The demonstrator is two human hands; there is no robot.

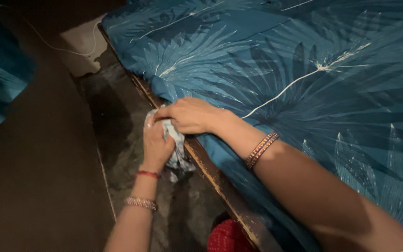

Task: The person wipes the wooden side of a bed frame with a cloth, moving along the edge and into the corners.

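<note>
A dim home bedroom: a bed [304,70] under a blue leaf-print sheet [360,107], with a worn wooden frame [220,182], above a bare floor [122,130]

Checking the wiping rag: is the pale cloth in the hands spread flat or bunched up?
Bunched up. The pale cloth is crumpled between the left hand and right hand, its loose end hanging beside the wooden bed edge.

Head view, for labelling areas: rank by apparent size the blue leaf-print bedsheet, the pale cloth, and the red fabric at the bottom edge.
1. Blue leaf-print bedsheet
2. Red fabric, though cut off by the frame
3. Pale cloth, partly hidden by both hands; ranks 2 and 3 unsure.
</note>
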